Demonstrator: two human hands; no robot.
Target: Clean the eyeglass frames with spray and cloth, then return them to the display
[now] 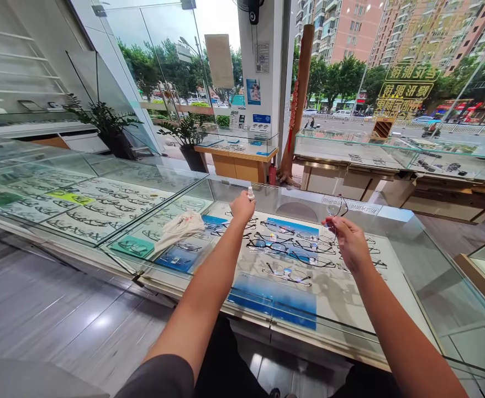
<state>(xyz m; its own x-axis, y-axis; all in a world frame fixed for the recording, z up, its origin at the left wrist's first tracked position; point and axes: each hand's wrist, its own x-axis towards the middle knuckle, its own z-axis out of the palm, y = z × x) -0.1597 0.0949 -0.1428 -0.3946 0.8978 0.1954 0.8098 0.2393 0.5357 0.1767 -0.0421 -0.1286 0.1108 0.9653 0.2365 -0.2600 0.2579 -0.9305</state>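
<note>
My left hand [242, 208] is closed round a small white spray bottle [251, 193], whose top sticks up past my fingers above the glass display case [284, 193]. In my right hand [351, 241] a pair of eyeglasses [337, 208] is pinched and raised over the right part of the case. To the left of my left hand, a crumpled pale cloth [180, 229] lies on the glass. Under the glass, between my arms, several eyeglass frames [278, 243] sit in rows on white and blue panels.
A longer display case [80, 202] with rows of frames joins on the left. Further glass counters [350, 152] stand by the windows. Potted plants [188, 138], a wooden post [299, 94] and a red fire extinguisher [272, 173] are beyond the case.
</note>
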